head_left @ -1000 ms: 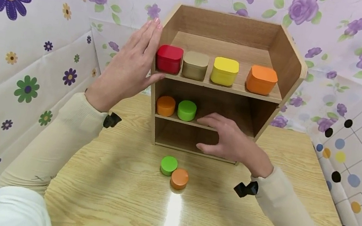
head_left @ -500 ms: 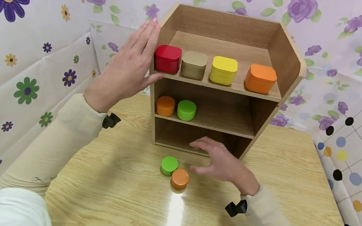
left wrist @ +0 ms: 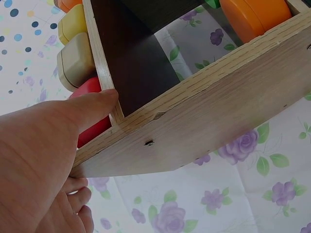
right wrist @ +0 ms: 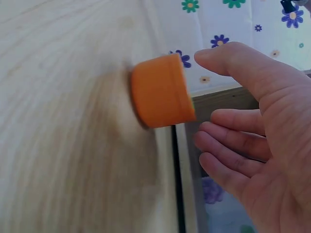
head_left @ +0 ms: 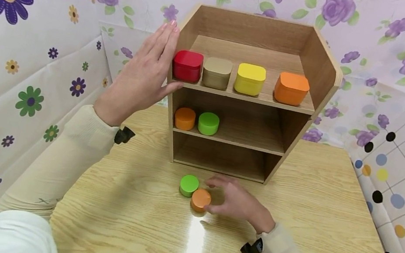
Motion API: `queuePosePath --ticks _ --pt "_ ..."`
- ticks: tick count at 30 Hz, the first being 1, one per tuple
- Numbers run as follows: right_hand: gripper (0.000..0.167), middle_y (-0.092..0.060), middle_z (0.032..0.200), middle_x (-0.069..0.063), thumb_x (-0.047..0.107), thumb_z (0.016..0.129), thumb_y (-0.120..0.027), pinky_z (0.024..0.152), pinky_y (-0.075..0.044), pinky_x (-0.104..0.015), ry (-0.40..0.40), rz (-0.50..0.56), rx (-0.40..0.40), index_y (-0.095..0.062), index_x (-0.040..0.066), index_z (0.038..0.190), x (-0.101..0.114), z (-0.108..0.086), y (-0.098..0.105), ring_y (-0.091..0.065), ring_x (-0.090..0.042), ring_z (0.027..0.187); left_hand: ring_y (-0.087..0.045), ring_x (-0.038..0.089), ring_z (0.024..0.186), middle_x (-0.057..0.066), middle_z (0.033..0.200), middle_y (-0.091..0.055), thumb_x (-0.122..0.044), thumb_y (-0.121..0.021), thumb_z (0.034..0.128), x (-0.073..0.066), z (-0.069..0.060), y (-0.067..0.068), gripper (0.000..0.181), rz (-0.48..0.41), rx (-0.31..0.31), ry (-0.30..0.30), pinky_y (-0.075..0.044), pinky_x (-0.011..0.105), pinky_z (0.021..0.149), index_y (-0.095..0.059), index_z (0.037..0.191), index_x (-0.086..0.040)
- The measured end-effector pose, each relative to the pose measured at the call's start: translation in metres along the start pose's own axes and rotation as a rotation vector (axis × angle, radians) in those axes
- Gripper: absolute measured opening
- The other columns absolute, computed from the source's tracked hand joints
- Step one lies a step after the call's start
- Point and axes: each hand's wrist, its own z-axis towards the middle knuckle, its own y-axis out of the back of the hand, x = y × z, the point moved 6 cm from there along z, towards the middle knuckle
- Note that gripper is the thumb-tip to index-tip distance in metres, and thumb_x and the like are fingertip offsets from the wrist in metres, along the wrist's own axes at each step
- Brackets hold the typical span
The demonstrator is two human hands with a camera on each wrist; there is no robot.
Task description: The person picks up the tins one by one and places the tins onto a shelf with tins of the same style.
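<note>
Cabinet (head_left: 253,30) bearing boxes (head_left: 216,73), left hand (head_left: 149,62) flat against it, right hand (head_left: 236,201) spread beside orange tub (head_left: 200,199), green tub (head_left: 189,185) beyond.

A squat, round orange container (head_left: 200,200) is sitting upright on the table (head_left: 124,216) — just beside a similar green container (head_left: 189,185) — while a light-brown, three-level wooden shelf (head_left: 250,31) is standing upright behind them.

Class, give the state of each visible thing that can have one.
Left hand: against shelf unit
Right hand: gripping nothing
Shelf unit: upright
Red box: closed
Tan box: closed
Yellow box: closed
Square orange box: closed
Shelved orange tub: standing
Shelved green tub: standing
Tabletop green tub: standing
Tabletop orange tub: standing
</note>
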Motion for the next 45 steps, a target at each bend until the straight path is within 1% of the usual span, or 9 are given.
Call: queuePosePath --ticks 2,10,17,24,29,34,37,42,45 --pt "0.065 -0.066 0.142 -0.002 0.04 0.087 -0.084 0.114 -0.054 -0.045 0.01 0.01 -0.003 -0.066 0.01 0.141 -0.001 0.0 -0.004 -0.062 -0.022 0.134 -0.009 0.036 0.167 0.023 0.177 -0.008 -0.036 -0.076 0.0982 0.0 0.0 0.0 0.107 0.001 -0.001 0.0 -0.006 0.042 0.138 -0.005 0.167 0.006" --pt "0.059 -0.068 0.132 0.004 0.037 0.084 -0.088 0.109 -0.056 -0.037 0.045 0.04 -0.008 -0.069 0.015 0.136 -0.003 0.004 -0.016 -0.065 -0.012 0.123 -0.01 0.037 0.166 0.024 0.177 -0.009 -0.035 -0.077 0.0976 0.0 0.0 0.0 0.107 -0.002 -0.012 -0.003 -0.006 0.043 0.138 -0.007 0.166 0.007" --pt "0.052 -0.07 0.125 0.007 0.032 0.083 -0.089 0.101 -0.058 -0.033 0.076 0.039 -0.036 -0.071 0.018 0.13 -0.006 0.007 -0.02 -0.066 -0.008 0.115 -0.01 0.037 0.167 0.024 0.177 -0.009 -0.034 -0.076 0.0984 0.0 0.0 0.0 0.106 0.005 -0.003 -0.002 -0.007 0.042 0.138 -0.006 0.167 0.007" --pt "0.05 -0.072 0.123 0.007 0.033 0.082 -0.087 0.099 -0.058 -0.03 0.1 0.018 -0.046 -0.072 0.018 0.127 -0.005 0.008 -0.019 -0.066 -0.007 0.11 -0.009 0.037 0.167 0.023 0.177 -0.009 -0.034 -0.076 0.0983 0.0 0.001 -0.001 0.106 0.002 0.0 0.001 -0.007 0.043 0.138 -0.006 0.167 0.006" --pt "0.05 -0.073 0.121 0.006 0.033 0.082 -0.087 0.097 -0.059 -0.028 0.12 0.001 -0.028 -0.072 0.017 0.126 -0.001 0.007 -0.013 -0.065 -0.006 0.106 -0.01 0.037 0.167 0.024 0.177 -0.009 -0.034 -0.075 0.0985 0.0 0.001 -0.001 0.106 0.007 -0.006 -0.002 -0.007 0.043 0.138 -0.005 0.167 0.007" --pt "0.047 -0.071 0.118 0.007 0.03 0.083 -0.086 0.095 -0.06 -0.027 0.12 0.051 0.022 -0.072 0.016 0.125 0.003 0.005 -0.004 -0.066 -0.007 0.104 -0.009 0.036 0.167 0.023 0.177 -0.007 -0.036 -0.075 0.0989 0.0 0.001 -0.001 0.106 0.009 -0.001 0.001 -0.006 0.042 0.138 -0.005 0.167 0.007" --pt "0.044 -0.071 0.117 0.007 0.029 0.084 -0.085 0.095 -0.061 -0.029 0.132 0.066 0.032 -0.072 0.015 0.124 0.006 0.004 0.004 -0.067 -0.007 0.104 -0.009 0.036 0.167 0.024 0.177 -0.007 -0.036 -0.075 0.0989 0.0 0.001 -0.001 0.106 0.011 0.001 -0.001 -0.006 0.042 0.138 -0.005 0.167 0.007" --pt "0.046 -0.072 0.116 0.005 0.029 0.083 -0.086 0.094 -0.064 -0.038 0.159 0.043 0.008 -0.072 0.014 0.124 0.011 0.003 0.023 -0.069 -0.009 0.103 -0.008 0.036 0.167 0.023 0.178 -0.007 -0.036 -0.074 0.0991 0.0 0.001 0.0 0.106 0.012 0.008 0.003 -0.006 0.041 0.138 -0.005 0.167 0.007" --pt "0.047 -0.071 0.113 0.005 0.029 0.081 -0.087 0.093 -0.064 -0.038 0.168 0.012 -0.019 -0.073 0.014 0.124 0.013 0.001 0.036 -0.068 -0.009 0.102 -0.008 0.036 0.167 0.023 0.178 -0.006 -0.036 -0.075 0.099 0.0 0.001 0.0 0.107 0.007 0.011 0.003 -0.005 0.041 0.138 -0.004 0.167 0.006"
